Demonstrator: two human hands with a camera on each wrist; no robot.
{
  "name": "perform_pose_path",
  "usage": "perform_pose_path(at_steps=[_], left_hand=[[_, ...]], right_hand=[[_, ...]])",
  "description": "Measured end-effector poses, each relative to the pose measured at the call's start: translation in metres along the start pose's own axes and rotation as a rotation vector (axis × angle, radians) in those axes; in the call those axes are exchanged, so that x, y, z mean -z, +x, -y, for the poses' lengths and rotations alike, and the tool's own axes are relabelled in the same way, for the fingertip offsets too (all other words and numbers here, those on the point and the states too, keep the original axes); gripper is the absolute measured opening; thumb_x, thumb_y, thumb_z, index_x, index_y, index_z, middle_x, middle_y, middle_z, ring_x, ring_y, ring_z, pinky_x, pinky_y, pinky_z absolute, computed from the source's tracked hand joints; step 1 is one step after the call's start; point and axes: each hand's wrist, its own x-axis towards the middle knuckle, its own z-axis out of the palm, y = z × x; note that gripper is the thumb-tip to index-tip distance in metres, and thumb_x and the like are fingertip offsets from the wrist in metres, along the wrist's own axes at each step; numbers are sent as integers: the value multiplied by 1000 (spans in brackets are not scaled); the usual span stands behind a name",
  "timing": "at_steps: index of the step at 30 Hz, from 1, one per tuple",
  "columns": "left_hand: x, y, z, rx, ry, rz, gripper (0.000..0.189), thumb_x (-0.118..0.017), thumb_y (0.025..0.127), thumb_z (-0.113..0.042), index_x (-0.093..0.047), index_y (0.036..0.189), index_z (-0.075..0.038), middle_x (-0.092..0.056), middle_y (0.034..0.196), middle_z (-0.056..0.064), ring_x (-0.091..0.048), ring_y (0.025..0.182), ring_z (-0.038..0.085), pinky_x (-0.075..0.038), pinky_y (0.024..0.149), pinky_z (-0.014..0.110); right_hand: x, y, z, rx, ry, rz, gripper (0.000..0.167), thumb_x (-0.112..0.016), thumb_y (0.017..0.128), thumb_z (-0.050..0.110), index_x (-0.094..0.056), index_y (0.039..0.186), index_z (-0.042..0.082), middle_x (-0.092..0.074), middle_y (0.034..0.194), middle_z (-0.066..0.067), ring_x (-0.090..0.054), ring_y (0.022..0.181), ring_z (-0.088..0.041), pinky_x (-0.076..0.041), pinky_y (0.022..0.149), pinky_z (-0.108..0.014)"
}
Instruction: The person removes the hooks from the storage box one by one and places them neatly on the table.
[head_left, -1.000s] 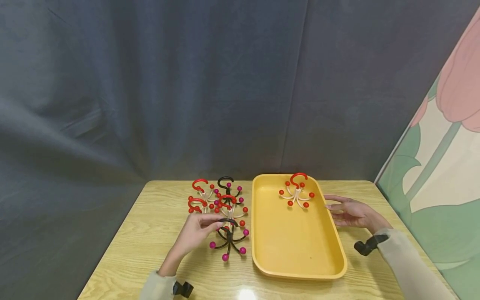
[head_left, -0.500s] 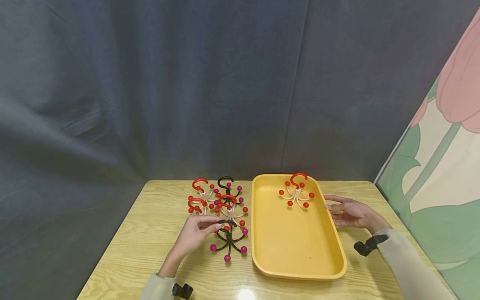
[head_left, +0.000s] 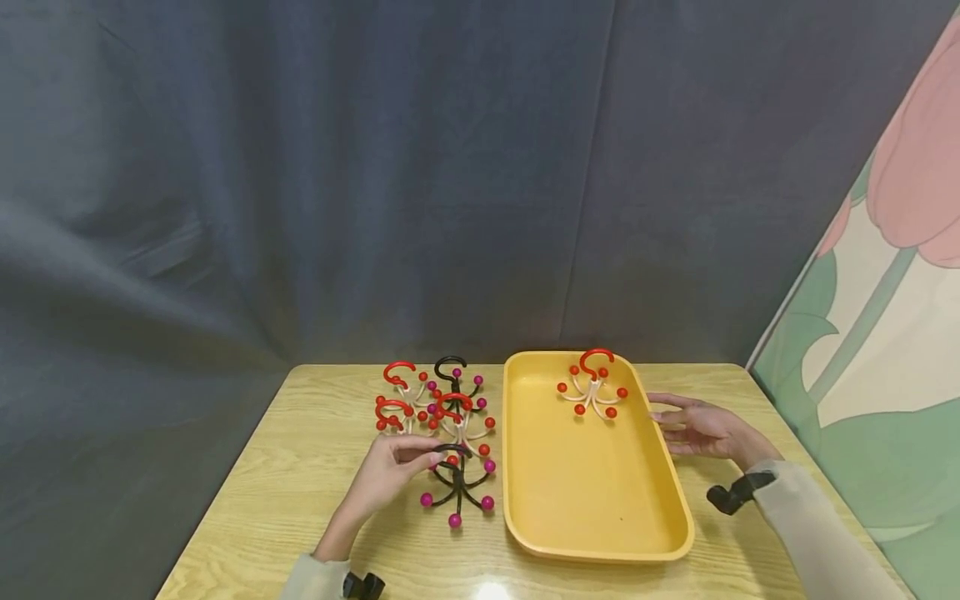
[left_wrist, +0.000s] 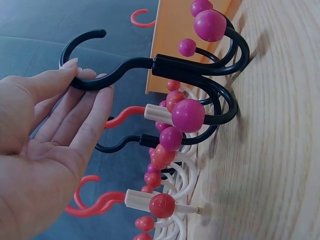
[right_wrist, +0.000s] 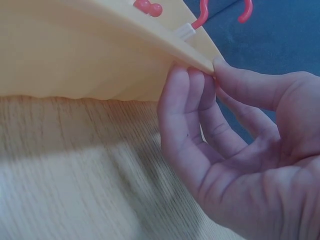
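Observation:
My left hand (head_left: 386, 471) pinches the top hook of a black multi-arm hook hanger (head_left: 459, 481) with magenta ball tips. In the left wrist view, the thumb and fingers hold the hook's curve, and the bent arms stand right at the wooden surface. Behind it are another black hanger (head_left: 456, 387) and several white hangers with red hooks and red balls, such as one red-hooked hanger (head_left: 461, 429). My right hand (right_wrist: 235, 115) pinches the right rim of a yellow tray (head_left: 585, 483), thumb on top and fingers beneath. One red-hooked white hanger (head_left: 594, 390) stands inside the tray's far end.
The wooden table (head_left: 277, 483) carries everything. A dark curtain (head_left: 450, 183) hangs along its back edge. On the right is a wall panel (head_left: 870, 375) painted with tulips. The hangers are crowded together left of the tray, their arms overlapping.
The black hanger in my left hand has turned slightly and its hook has dipped a little. My right hand keeps its grip on the tray rim; the tray stays put.

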Motion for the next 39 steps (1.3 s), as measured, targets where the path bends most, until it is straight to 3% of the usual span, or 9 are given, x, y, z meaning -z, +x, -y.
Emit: perform_pose_path(at_steps=[8, 18, 22, 26, 31, 35, 39], left_hand=[[0, 0, 0, 7, -10, 20, 27, -81, 93, -23, -81, 114, -6, -80, 113, 16, -80, 95, 19, -62, 84, 22], [-1, 0, -2, 6, -10, 9, 27, -81, 92, -22, -81, 114, -6, -80, 114, 17, -80, 96, 23, -64, 85, 28], [-2, -1, -2, 2, -1, 4, 27, -82, 92, -22, -81, 114, -6, -80, 114, 17, -79, 93, 15, -64, 84, 27], [-2, -2, -4, 6, 14, 25, 36, -82, 92, -25, -78, 121, -5, -79, 121, 16, -79, 99, 17, -62, 87, 23], [3, 2, -17, -21, 45, 67, 43, -81, 93, -30, -74, 130, -8, -75, 131, 15, -75, 114, 26, -60, 93, 24], [5, 9, -34, -64, 32, 75, 42, -82, 93, -31, -74, 129, -12, -75, 130, 16, -75, 115, 26, -61, 92, 24], [3, 15, -49, -97, 59, 43, 36, -82, 93, -31, -76, 126, -18, -76, 128, 13, -76, 113, 22, -60, 93, 23]], right_hand=[[-1, 1, 0, -1, 2, -12, 37, -56, 109, 11, -59, 143, 26, -76, 120, -4, -76, 107, -20, -63, 94, -39], [-2, -1, -1, 13, 11, -13, 36, -57, 108, 10, -60, 141, 26, -76, 119, -4, -76, 105, -20, -63, 93, -39], [-2, -1, -3, 16, 5, -12, 41, -56, 109, 10, -54, 148, 23, -75, 120, -5, -76, 106, -20, -63, 93, -39], [-2, 0, -3, 9, 0, -7, 46, -56, 109, 10, -48, 153, 21, -74, 122, -5, -75, 107, -21, -63, 94, -40], [-2, 0, 0, 9, -2, -1, 42, -57, 109, 11, -55, 149, 24, -75, 121, -4, -76, 106, -20, -63, 94, -39], [-1, 0, 1, 13, -5, -4, 39, -58, 108, 10, -58, 144, 26, -76, 120, -3, -76, 105, -19, -64, 92, -37], [0, 1, 0, 15, -11, -13, 43, -57, 108, 9, -54, 149, 22, -77, 119, -3, -77, 105, -19, -64, 92, -38]])
